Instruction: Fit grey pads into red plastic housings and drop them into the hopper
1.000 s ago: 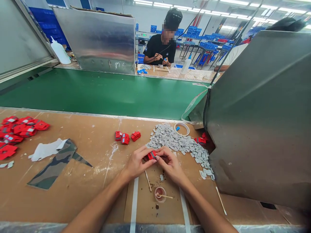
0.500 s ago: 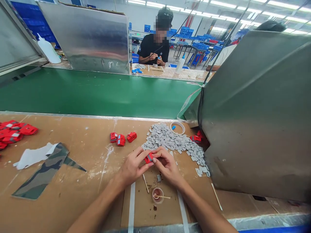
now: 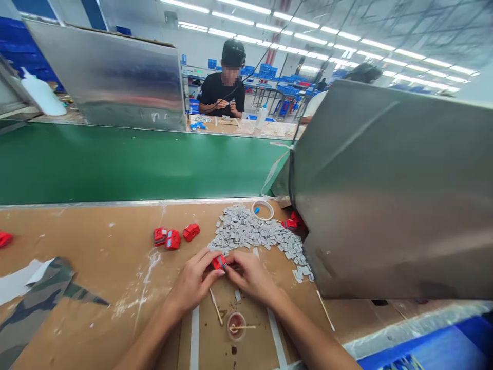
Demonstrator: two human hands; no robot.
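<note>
Between my two hands is a small red plastic part with a grey stripe (image 3: 219,262), held just above the cardboard. My left hand (image 3: 194,277) grips its left side between thumb and fingers. On its right side, my right hand (image 3: 248,272) has its fingertips closed against the part. Below them lie a single grey tile (image 3: 238,296), a cotton swab (image 3: 216,307) and a small cup (image 3: 236,334) with reddish liquid and another swab across it. Beyond my hands spreads a heap of flat grey tiles (image 3: 246,226).
Several red parts (image 3: 173,239) sit left of the tile heap. A tape roll (image 3: 262,210) rests on the heap's far edge. Camouflage cloth (image 3: 38,303) lies at left. A metal panel (image 3: 385,205) stands at right. Across the green belt (image 3: 115,164) a person (image 3: 223,92) works.
The view has turned right and tilted up, so the scene sits further left and lower. My hands still hold the red part; the right fingers have shifted slightly on it.
</note>
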